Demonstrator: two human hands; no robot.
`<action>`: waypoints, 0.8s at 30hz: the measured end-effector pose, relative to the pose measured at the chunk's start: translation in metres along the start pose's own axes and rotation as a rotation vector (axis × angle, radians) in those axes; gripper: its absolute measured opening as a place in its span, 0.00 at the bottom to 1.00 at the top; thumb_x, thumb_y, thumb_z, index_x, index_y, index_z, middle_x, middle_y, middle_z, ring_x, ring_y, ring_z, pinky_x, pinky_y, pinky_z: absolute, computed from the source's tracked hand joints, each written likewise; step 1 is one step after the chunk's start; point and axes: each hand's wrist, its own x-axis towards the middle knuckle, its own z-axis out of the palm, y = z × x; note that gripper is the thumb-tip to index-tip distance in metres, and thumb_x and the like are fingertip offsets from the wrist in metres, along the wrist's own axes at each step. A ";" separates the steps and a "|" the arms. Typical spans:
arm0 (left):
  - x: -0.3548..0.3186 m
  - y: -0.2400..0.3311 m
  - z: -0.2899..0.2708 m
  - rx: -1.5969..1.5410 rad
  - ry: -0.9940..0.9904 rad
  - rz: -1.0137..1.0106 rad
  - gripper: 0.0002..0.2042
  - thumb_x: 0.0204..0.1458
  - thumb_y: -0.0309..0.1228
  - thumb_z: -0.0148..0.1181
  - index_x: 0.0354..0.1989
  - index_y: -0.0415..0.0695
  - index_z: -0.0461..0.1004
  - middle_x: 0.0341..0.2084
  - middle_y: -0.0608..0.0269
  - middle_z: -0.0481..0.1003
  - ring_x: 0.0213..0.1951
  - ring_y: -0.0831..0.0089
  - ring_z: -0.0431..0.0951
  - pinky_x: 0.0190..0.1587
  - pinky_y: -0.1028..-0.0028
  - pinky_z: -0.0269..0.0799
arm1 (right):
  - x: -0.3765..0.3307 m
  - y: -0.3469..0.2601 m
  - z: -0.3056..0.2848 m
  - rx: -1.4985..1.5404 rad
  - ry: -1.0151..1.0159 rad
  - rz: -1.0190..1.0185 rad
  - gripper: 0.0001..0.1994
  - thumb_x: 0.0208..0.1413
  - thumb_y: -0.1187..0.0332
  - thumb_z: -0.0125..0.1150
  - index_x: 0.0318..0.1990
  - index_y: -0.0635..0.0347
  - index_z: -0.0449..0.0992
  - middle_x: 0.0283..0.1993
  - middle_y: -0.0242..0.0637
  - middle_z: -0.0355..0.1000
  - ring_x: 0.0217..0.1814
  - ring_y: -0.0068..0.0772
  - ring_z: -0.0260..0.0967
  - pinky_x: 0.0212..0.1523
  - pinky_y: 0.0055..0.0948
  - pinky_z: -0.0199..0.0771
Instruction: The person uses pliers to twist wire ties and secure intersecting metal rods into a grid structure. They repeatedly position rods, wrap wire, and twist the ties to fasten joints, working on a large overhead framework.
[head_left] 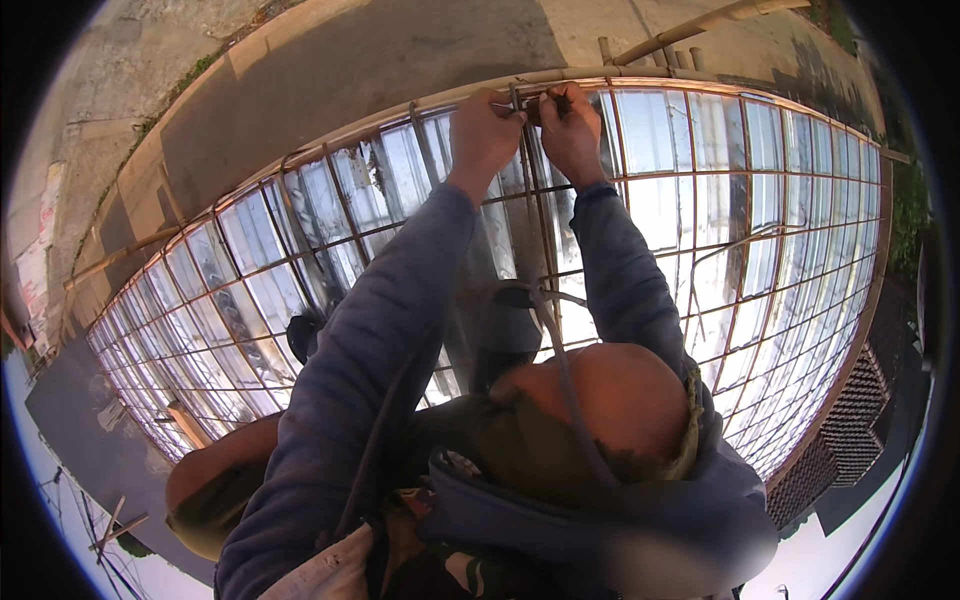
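A grid of rusty reinforcing bars (660,176) lies over shiny corrugated metal sheets (650,130), and I squat on it. Both of my hands meet at its far edge, beside a bar that runs away from me. My left hand (484,142) is closed in a pinch at the bar's left side; a thin light piece shows at its fingertips, too small to name. On the other side, my right hand (573,138) has its fingers curled round something small and dark that I cannot make out. The hands are slightly apart, with the bar's end (516,97) between them.
A loose bent bar (745,240) rests on the grid at the right. Bamboo poles (690,30) stick out beyond the far edge, above a paved surface (380,60) lower down. A wooden piece (188,425) lies at the left. Tiled roofs (850,420) show at the lower right.
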 end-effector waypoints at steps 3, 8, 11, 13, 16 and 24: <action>0.003 -0.007 -0.001 -0.082 0.001 -0.012 0.18 0.54 0.32 0.79 0.49 0.38 0.81 0.43 0.55 0.87 0.45 0.64 0.87 0.51 0.67 0.80 | -0.009 0.004 0.010 0.470 0.037 0.152 0.05 0.72 0.72 0.59 0.48 0.63 0.74 0.42 0.45 0.85 0.45 0.34 0.85 0.45 0.34 0.85; 0.006 -0.017 0.000 -0.153 0.050 0.013 0.19 0.50 0.30 0.80 0.48 0.38 0.81 0.45 0.51 0.86 0.49 0.58 0.87 0.52 0.63 0.81 | -0.012 -0.004 0.019 0.544 0.029 0.113 0.02 0.74 0.75 0.55 0.49 0.63 0.70 0.46 0.48 0.84 0.48 0.36 0.85 0.49 0.33 0.87; 0.001 -0.015 -0.001 -0.122 0.073 0.071 0.21 0.50 0.30 0.80 0.50 0.38 0.80 0.44 0.50 0.87 0.49 0.57 0.88 0.53 0.63 0.82 | -0.017 -0.002 0.018 0.380 0.064 0.058 0.03 0.74 0.75 0.55 0.48 0.65 0.69 0.46 0.49 0.84 0.48 0.37 0.85 0.49 0.34 0.88; 0.002 -0.015 0.000 -0.121 0.074 0.108 0.21 0.51 0.30 0.79 0.51 0.37 0.80 0.45 0.50 0.87 0.50 0.56 0.88 0.53 0.62 0.82 | -0.017 -0.001 0.021 0.379 0.096 0.032 0.03 0.74 0.75 0.55 0.47 0.65 0.68 0.46 0.50 0.84 0.48 0.39 0.86 0.49 0.34 0.88; 0.005 -0.018 0.000 -0.130 0.035 0.102 0.22 0.53 0.33 0.79 0.54 0.40 0.80 0.47 0.51 0.87 0.51 0.61 0.88 0.54 0.64 0.81 | -0.013 0.003 0.021 0.577 0.128 0.085 0.02 0.73 0.77 0.54 0.48 0.64 0.68 0.46 0.51 0.84 0.47 0.38 0.86 0.48 0.34 0.88; 0.001 -0.019 0.001 -0.118 0.043 0.117 0.24 0.53 0.35 0.80 0.56 0.42 0.78 0.47 0.54 0.87 0.49 0.61 0.88 0.53 0.64 0.81 | -0.014 -0.003 0.017 0.603 0.119 0.119 0.02 0.72 0.77 0.55 0.48 0.62 0.72 0.44 0.49 0.84 0.44 0.42 0.87 0.45 0.36 0.88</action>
